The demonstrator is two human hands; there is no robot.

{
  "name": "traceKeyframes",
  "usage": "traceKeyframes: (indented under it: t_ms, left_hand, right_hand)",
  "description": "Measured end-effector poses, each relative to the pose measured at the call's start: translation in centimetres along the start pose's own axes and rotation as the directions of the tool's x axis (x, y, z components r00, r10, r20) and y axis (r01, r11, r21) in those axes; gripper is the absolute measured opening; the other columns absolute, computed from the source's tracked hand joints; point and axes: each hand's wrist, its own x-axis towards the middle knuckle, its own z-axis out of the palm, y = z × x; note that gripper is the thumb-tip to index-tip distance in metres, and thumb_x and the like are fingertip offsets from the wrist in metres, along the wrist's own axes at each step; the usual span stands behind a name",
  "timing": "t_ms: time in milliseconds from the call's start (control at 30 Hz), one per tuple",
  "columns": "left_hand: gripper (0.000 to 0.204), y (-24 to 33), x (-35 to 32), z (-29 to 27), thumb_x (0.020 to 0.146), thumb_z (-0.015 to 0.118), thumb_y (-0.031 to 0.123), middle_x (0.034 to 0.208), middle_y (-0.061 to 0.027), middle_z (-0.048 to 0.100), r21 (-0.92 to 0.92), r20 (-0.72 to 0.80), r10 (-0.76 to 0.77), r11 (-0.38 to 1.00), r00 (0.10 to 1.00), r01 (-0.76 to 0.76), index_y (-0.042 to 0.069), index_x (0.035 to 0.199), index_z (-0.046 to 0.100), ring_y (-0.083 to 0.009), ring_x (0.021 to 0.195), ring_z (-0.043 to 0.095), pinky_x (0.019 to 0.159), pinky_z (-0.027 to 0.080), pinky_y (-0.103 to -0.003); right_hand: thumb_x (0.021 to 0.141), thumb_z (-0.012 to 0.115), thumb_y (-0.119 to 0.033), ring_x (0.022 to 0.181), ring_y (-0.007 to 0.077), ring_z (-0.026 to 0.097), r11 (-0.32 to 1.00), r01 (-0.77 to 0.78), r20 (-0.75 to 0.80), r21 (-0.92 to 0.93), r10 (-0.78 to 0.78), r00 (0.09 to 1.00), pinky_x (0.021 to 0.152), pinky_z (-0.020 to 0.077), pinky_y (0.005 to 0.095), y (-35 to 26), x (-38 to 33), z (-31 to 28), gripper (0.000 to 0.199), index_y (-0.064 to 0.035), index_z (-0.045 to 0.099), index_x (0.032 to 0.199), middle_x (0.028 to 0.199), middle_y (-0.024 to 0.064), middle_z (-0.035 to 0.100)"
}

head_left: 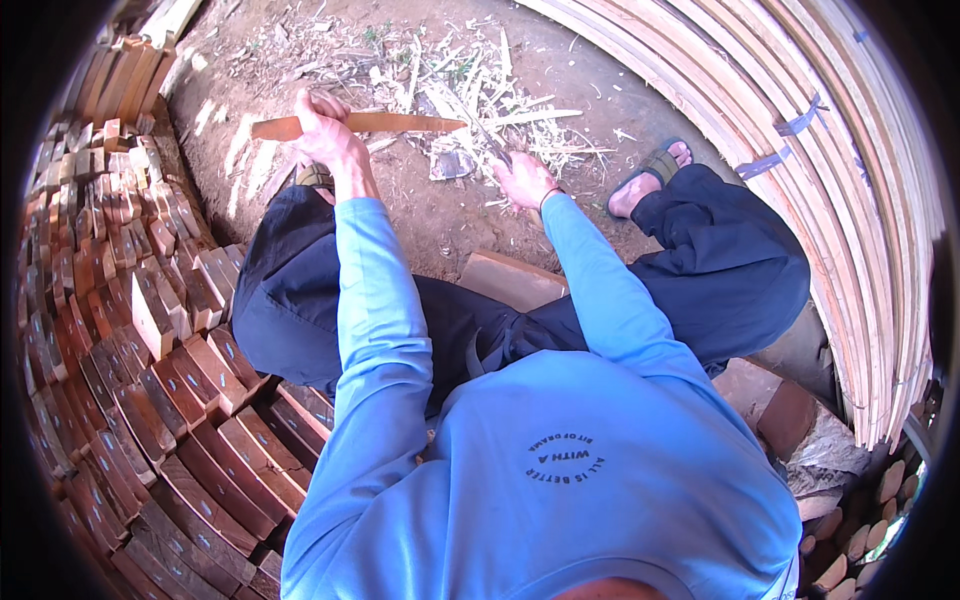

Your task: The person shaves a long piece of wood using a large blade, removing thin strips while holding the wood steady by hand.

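Note:
My left hand [328, 133] is closed around a flat strip of wood [405, 122], which lies roughly level across the view and tapers to a point at its right end. In my right hand [523, 182] is a long, thin blade, apparently a knife [487, 137]. Its blade slants up and left, close to the strip's pointed end. The fingers hide most of its handle. Pale wood shavings [510, 118] lie on the ground beneath and beyond both hands.
Stacked short wooden blocks [190, 390] fill the left side. Long bent planks [800, 160], tied with strips, curve along the right. My sandalled foot [640, 185] rests near the shavings. A wooden block [510, 280] lies between my legs, and cut pieces [830, 575] sit lower right.

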Motion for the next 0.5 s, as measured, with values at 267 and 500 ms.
traceKeyframes:
  t_ms: [267,500]
  left_hand:
    - [0.048,3.9,0.3,4.1,0.095,0.056,0.017,0.05,0.0022,0.023,-0.07,0.122,0.061,0.996,0.991,-0.053,0.017,0.058,0.026,-0.0114,0.046,0.022,0.049,0.026,-0.031]
    - [0.046,2.5,-0.8,4.2,0.093,0.056,0.012,0.052,0.0025,0.025,-0.027,0.223,0.097,0.995,0.97,-0.093,0.016,0.057,0.028,-0.0111,0.047,0.022,0.049,0.024,-0.031]
  right_hand:
    - [0.098,0.052,-0.038,0.064,0.0281,0.068,0.995,-0.05,0.083,-0.083,0.057,0.995,0.072,0.0559,0.0435,-1.9,-1.7,-0.1,0.04,-0.0005,0.062,0.105,0.078,0.0164,0.067]
    - [0.096,0.054,-0.038,0.093,0.0418,0.067,0.969,0.056,0.011,-0.239,-0.055,0.998,0.089,0.0514,0.0478,-1.0,-1.6,4.3,0.045,0.0056,0.064,0.099,0.095,0.0287,0.068]
